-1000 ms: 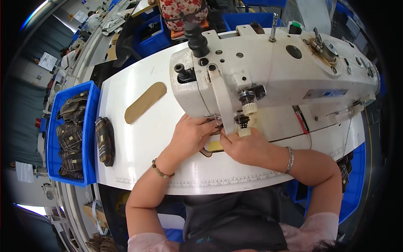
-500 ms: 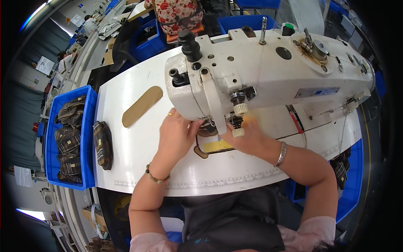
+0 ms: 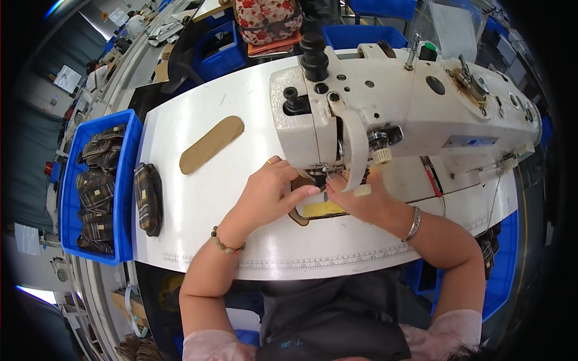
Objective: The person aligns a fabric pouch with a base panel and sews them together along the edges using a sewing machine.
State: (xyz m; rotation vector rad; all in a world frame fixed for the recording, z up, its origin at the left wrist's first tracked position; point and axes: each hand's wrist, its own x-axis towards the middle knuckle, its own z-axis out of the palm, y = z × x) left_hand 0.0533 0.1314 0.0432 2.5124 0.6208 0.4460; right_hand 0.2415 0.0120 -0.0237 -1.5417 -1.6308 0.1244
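A: What lies left of the left hand (image 3: 268, 191)?
B: Farthest out, dark curtains (image 3: 33, 174); nearer, a blue bin (image 3: 126, 198) of plaid pouches. Another plaid pouch (image 3: 149, 200) lies on the white worktop (image 3: 186, 225), and a brown oval piece (image 3: 212, 145) rests up and left of that hand. Farther beyond, there's a floral bag (image 3: 268, 24).

A: And the left hand itself?
B: Fingers bent, thumb stretched toward the right hand (image 3: 361, 195). A small brown workpiece (image 3: 298, 218) lies between and just below them, running up toward the needle. I can't tell whether the left grips it.

A: The right?
B: Fingers curled beneath the sewing machine (image 3: 385, 102), partly hidden; its grip I can't tell either. Right of it lies a red-and-black tool (image 3: 431, 177).

A: Changes from half a second ago?
B: The machine appears farther right in view, and the left thumb reaches out straighter. The oval piece hasn't moved on the worktop.
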